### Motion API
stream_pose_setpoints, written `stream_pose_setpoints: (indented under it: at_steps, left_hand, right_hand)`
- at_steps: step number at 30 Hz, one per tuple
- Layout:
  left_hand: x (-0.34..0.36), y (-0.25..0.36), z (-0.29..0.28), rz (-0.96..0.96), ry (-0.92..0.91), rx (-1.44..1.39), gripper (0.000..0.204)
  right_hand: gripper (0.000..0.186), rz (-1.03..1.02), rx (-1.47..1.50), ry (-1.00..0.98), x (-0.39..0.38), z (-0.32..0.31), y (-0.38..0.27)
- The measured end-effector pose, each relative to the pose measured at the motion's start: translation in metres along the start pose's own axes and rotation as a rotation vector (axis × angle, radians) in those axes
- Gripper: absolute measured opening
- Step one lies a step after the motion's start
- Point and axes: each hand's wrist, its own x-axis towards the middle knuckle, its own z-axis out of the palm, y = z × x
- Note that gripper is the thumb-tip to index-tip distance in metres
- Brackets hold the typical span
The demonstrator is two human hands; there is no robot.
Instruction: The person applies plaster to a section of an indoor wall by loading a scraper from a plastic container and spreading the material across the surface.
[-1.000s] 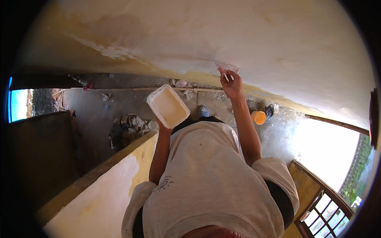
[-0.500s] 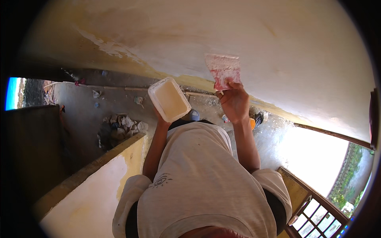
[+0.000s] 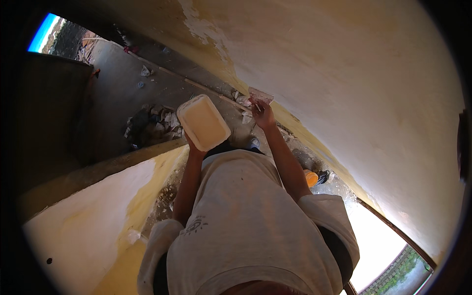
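Note:
My left hand grips a white rectangular tub by its side and underside. The tub tilts so its cream-coloured inside faces up; whether that is paste or the bare bottom I cannot tell. To the right, my right hand is closed around a thin, flat pinkish spreader smeared with pale material. The spreader lies at the lower, yellowed part of the wall, seeming to touch it. Some fingers of the left hand are hidden beneath the tub.
Torn bags and rubble lie heaped on the floor at the left, behind a low partition wall. A long pole runs along the wall's foot. An orange container stands right of my right forearm. Bright light enters from an opening at the lower right.
The whole view has turned clockwise. My right arm has stretched farther out, and the spreader has tipped from facing me to nearly edge-on at the wall's lower part. The tub stays in my left hand.

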Motion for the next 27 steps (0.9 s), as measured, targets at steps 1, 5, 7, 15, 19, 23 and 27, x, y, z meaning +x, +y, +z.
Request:
stream_pose_setpoints:
  at_steps: [1,5,7,15,19,23,27]
  left_hand:
    - [0.001,0.008,-0.007,0.004,0.017,-0.001,0.071]
    - [0.003,0.029,-0.038,0.007,0.07,0.002,0.07]
    - [0.011,0.04,-0.048,-0.013,0.073,0.008,0.069]
    - [0.085,0.041,-0.064,-0.117,-0.03,-0.059,0.068]
    - [0.132,0.036,-0.052,-0.207,-0.132,-0.087,0.067]
    - [0.167,0.036,-0.043,-0.271,-0.212,-0.099,0.066]
    - [0.187,0.037,-0.042,-0.314,-0.26,-0.105,0.065]
  right_hand:
    - [0.01,0.008,0.005,-0.003,0.018,-0.005,0.004]
    - [0.013,-0.036,0.096,0.16,0.054,-0.008,0.007]
    - [0.013,-0.086,0.125,0.15,0.051,0.002,0.01]
    - [0.017,-0.211,0.279,0.011,-0.032,0.134,-0.046]
    - [0.017,-0.304,0.321,-0.039,-0.098,0.234,-0.087]
    - [0.024,-0.343,0.346,-0.119,-0.163,0.316,-0.106]
    - [0.031,-0.503,0.262,-0.45,-0.204,0.355,-0.096]
